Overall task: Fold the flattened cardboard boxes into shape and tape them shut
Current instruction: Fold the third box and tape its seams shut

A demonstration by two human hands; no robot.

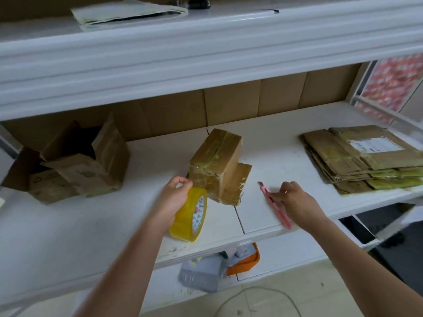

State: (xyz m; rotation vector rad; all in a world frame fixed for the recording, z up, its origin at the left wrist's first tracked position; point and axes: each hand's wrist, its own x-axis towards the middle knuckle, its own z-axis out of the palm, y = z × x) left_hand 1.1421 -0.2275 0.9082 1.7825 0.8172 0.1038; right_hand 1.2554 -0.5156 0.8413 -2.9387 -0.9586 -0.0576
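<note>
White shelf (68, 225) edge: knife (274, 203) overhangs, tape roll (190, 216) nearby

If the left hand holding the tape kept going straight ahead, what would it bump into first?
Probably the taped cardboard box just beyond the left hand and its tape roll; depth is hard to judge.

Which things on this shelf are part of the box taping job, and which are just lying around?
Job: tape roll in the left hand; pink cutter under the right hand; taped box; flat cardboard stack; open boxes.

Lying about: papers on the upper shelf; orange item and grey item below.
</note>
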